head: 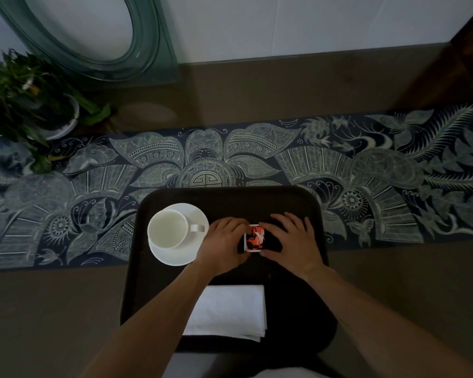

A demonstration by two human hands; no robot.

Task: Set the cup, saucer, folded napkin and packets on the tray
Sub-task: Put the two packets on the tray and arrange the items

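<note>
Here, packets (254, 238) pinched betw. left hand (224, 242) & right hand (291, 241), fingers curled; square stack, lower flat at tray (298, 309) centre, 3 o'clock of saucer (175, 257).

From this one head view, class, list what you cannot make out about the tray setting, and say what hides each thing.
1. How many packets: head view, both hands cover all but one red and white face.
2. Print on that packet: too small and dim.
3. Left corner of the napkin: left forearm crosses it.
4. Near edge of the tray: forearms and a pale shape at the bottom edge hide it.
5. Plant: blurred, cut off at left.
</note>
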